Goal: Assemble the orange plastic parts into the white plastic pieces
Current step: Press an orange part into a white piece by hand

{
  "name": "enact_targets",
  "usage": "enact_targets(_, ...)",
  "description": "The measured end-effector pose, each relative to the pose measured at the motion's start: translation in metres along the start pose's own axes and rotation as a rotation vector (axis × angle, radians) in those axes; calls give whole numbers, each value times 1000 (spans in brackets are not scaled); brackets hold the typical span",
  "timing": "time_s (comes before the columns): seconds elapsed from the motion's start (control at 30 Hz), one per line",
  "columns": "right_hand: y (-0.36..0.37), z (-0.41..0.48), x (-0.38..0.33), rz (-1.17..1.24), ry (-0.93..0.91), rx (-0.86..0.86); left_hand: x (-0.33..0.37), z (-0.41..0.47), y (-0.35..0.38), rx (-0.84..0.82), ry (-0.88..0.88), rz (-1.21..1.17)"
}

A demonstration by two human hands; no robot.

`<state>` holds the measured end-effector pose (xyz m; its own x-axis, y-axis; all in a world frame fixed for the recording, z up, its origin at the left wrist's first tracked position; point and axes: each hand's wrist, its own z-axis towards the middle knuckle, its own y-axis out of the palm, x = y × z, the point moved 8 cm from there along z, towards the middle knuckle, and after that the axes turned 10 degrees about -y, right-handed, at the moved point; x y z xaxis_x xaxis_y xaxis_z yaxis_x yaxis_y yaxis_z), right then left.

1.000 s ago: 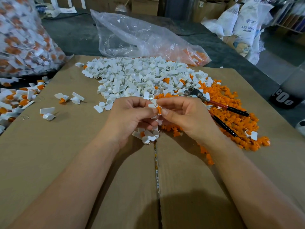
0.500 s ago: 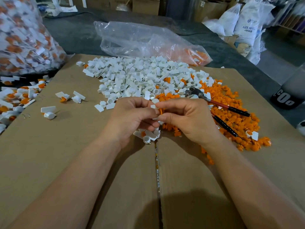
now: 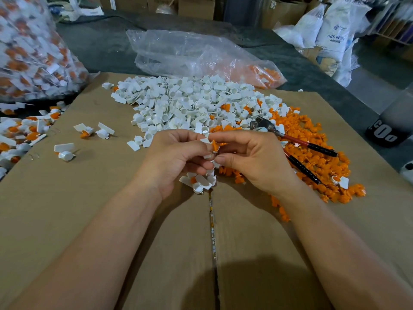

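Two hands meet just above the brown cardboard sheet (image 3: 89, 198), right at centre. The left hand (image 3: 178, 157) has its fingers curled round a small white plastic piece (image 3: 207, 156), thumb on top. The right hand (image 3: 252, 157) pinches a small orange plastic part (image 3: 215, 146) between thumb and forefinger, the other fingers curled under. The orange part sits against the white piece, its long axis roughly up-and-down in the view, a touch tilted; which end leads, I cannot tell. Beyond the fingers lies the heap of loose white plastic pieces (image 3: 190, 104), the spread of loose orange plastic parts (image 3: 312, 139) to its right, and red-and-black-handled pliers (image 3: 308, 145) lying on the orange.
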<state>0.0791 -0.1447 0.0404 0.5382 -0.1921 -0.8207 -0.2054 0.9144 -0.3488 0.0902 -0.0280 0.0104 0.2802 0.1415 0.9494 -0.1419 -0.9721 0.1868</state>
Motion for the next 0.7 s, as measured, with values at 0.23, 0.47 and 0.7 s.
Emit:
enact_targets(0.23,0,0,-3,12,-10,-8,-1,1,-2,4,-13,6)
enact_targets(0.47,-2,0,-9,-6,-75,27,-1,1,-1,-7,6,35)
enact_targets(0.7,-2,-1,-8,-40,-66,22,-1,0,2,-15,5,57)
